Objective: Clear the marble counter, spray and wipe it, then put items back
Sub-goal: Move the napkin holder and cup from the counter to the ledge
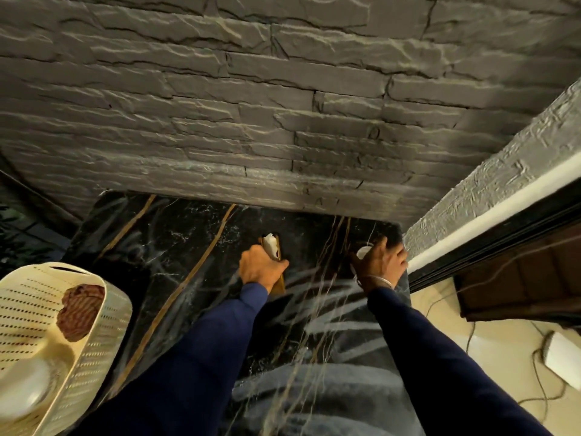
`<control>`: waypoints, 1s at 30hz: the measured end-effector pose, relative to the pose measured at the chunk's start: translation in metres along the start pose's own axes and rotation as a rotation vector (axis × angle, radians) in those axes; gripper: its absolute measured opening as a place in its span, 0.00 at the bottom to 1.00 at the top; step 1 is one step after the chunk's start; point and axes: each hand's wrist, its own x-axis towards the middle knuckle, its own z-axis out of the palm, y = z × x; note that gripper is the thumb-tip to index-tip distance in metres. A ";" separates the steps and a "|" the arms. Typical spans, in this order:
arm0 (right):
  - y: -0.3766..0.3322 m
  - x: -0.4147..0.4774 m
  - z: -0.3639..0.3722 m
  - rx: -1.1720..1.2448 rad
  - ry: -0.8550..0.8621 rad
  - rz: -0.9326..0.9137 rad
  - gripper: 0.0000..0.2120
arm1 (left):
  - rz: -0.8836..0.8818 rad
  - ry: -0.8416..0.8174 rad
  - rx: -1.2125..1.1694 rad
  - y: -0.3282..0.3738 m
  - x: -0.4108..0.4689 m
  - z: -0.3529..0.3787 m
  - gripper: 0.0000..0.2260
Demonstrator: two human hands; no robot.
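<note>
The black marble counter (176, 247) with gold veins runs along a dark stone wall. Pale wet streaks cross its near right part. My left hand (262, 265) grips a narrow gold-brown item with a white top (272, 245) at the middle back of the counter. My right hand (382, 264) is curled over a small white item (364, 251) at the counter's back right corner; most of that item is hidden by my fingers. Both arms wear dark blue sleeves.
A cream perforated basket (103, 309) stands at the left edge, holding a striped reddish cloth (81, 309) and a white object (22, 382). The stone wall (283, 105) closes the back. Right of the counter lie a dark wooden frame (518, 278), cream floor, cables and a white adapter (562, 357).
</note>
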 end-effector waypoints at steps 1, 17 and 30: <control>0.003 0.005 0.003 0.045 -0.040 -0.004 0.42 | 0.007 0.005 0.002 0.000 0.001 0.001 0.29; -0.096 -0.164 -0.021 0.055 -0.278 -0.557 0.37 | -0.022 0.152 0.030 -0.140 -0.101 -0.081 0.24; -0.183 -0.513 0.059 -0.133 -0.545 -1.389 0.34 | -0.454 0.425 -0.302 -0.461 -0.324 -0.148 0.18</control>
